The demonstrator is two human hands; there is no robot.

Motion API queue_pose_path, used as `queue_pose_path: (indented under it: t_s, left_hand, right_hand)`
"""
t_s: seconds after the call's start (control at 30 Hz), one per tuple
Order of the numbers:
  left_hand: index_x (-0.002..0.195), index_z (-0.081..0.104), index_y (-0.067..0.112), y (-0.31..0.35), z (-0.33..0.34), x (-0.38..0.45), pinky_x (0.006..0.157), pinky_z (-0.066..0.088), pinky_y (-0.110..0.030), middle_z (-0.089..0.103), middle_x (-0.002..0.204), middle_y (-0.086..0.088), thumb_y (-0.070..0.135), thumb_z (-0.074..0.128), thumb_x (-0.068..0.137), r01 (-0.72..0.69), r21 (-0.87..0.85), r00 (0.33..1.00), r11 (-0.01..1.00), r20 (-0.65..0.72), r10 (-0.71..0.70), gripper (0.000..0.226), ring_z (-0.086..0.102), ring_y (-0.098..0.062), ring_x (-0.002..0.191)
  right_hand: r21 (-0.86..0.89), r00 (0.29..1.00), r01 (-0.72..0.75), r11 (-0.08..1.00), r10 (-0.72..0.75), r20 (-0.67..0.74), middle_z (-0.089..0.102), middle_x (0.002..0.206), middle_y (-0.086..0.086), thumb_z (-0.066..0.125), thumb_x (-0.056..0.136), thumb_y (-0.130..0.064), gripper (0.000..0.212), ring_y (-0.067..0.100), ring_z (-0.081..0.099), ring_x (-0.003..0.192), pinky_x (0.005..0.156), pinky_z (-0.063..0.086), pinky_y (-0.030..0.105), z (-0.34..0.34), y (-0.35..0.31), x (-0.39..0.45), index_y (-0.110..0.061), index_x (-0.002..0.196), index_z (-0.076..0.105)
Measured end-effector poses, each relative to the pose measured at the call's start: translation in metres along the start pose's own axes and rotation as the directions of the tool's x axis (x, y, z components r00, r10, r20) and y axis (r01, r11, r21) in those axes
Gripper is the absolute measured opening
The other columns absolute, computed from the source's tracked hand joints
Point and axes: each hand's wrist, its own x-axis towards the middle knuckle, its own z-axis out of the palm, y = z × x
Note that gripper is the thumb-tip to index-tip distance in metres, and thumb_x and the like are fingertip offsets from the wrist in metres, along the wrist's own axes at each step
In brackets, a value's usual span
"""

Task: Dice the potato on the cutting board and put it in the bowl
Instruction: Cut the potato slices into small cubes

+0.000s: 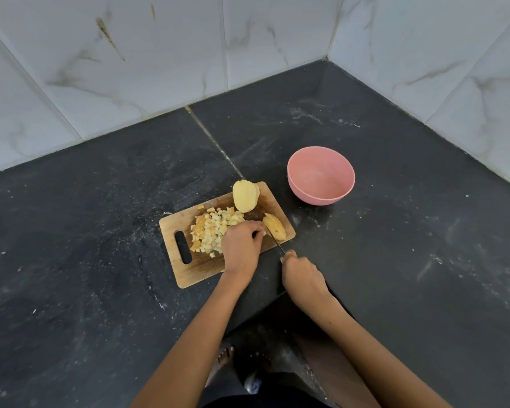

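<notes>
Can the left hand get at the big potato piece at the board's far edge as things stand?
Probably yes. The left hand lies on the board beside the dice, and only those low cubes lie between it and the potato piece.

Diced potato (211, 232) on cutting board (202, 267), bowl (321, 178) behind-right on counter (100, 290)

Dark, white-smudged stone counter (395, 260) in a corner of veined white marble-look wall tiles (130, 69).
</notes>
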Motion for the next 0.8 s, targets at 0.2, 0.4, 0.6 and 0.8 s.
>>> queue_pose_path:
  t_s: [0.2,0.4,0.6,0.8]
  left_hand:
    - [0.091,0.077,0.019,0.003,0.004,0.008,0.074,0.052,-0.028,0.074,0.088,0.004,0.016,0.065,0.086,0.064,0.034,0.998,0.997,-0.019,-0.064,0.013,0.066,-0.014,0.081]
    - [0.094,0.076,0.021,0.007,0.005,0.012,0.068,0.048,-0.024,0.073,0.089,0.005,0.021,0.064,0.088,0.099,0.113,0.995,0.989,-0.010,-0.099,0.013,0.064,-0.013,0.080]
    - [0.093,0.076,0.021,0.007,0.005,0.014,0.067,0.047,-0.022,0.073,0.088,0.005,0.021,0.064,0.089,0.081,0.137,0.997,0.987,-0.006,-0.081,0.013,0.063,-0.012,0.080]
    - [0.117,0.067,0.023,-0.003,-0.010,0.039,0.101,0.038,-0.025,0.058,0.131,0.008,0.009,0.063,0.087,-0.342,0.236,0.927,0.909,0.242,0.287,0.033,0.051,-0.011,0.122]
  right_hand:
    - [0.031,1.000,-0.006,0.999,0.006,0.008,0.061,0.112,0.019,0.028,0.105,-0.023,0.030,0.035,0.062,0.103,0.076,0.046,0.039,-0.005,-0.004,0.010,-0.002,0.120,0.044]
    - [0.037,0.999,-0.020,0.999,0.019,0.037,0.060,0.113,0.017,0.030,0.105,-0.022,0.030,0.031,0.062,0.101,0.075,0.047,0.036,-0.006,-0.005,0.009,-0.003,0.124,0.044]
    - [-0.008,0.997,-0.031,0.999,0.031,0.074,0.062,0.112,0.015,0.036,0.104,-0.016,0.027,0.029,0.064,0.100,0.068,0.042,0.030,-0.005,0.005,-0.014,-0.003,0.125,0.042]
    - [0.234,0.998,-0.055,0.971,0.048,0.034,0.058,0.082,0.004,0.033,0.104,-0.031,0.029,0.020,0.059,0.074,0.064,0.041,0.030,-0.015,0.029,-0.027,-0.014,0.082,0.043]
